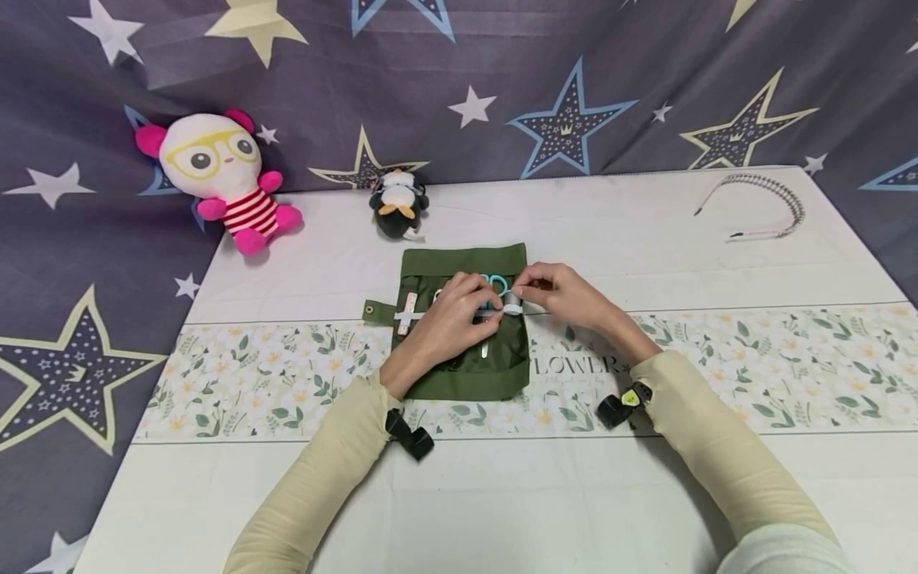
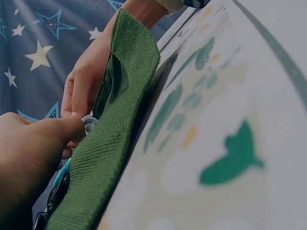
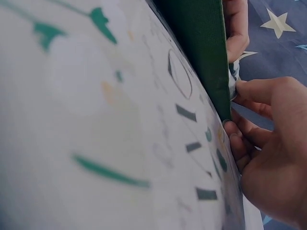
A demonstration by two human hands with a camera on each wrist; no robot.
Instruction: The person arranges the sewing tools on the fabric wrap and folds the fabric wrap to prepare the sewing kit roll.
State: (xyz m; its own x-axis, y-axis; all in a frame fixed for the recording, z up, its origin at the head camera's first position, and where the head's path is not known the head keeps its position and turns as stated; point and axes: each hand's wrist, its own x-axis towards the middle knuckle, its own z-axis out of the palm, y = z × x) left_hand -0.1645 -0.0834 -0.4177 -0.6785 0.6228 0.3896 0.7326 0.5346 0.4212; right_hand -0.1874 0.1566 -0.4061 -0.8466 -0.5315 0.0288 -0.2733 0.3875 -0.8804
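Note:
A green fabric pouch (image 1: pixel 466 387) lies unfolded on the table, a white elastic band (image 1: pixel 405 316) running across its inside. My right hand (image 1: pixel 570 296) pinches a small grey-white cylinder (image 1: pixel 512 301) at the band's right end. The cylinder's round, ringed end (image 2: pixel 89 123) faces the left wrist view. Beside it, my left hand (image 1: pixel 453 315) reaches over the pouch, and its thumb and forefinger appear to pinch the band. Blue-handled scissors (image 1: pixel 498 282) stick out behind the left fingers. A pale printed strip (image 1: pixel 408 312) sits under the band at the left. My left hand hides the pouch's middle.
A snap tab (image 1: pixel 378 312) extends from the pouch's left side. Along the back of the table are a pink-and-white plush toy (image 1: pixel 228 179), a penguin plush (image 1: pixel 398 206) and a headband (image 1: pixel 785 199). A starred curtain (image 1: pixel 459 104) hangs behind the table.

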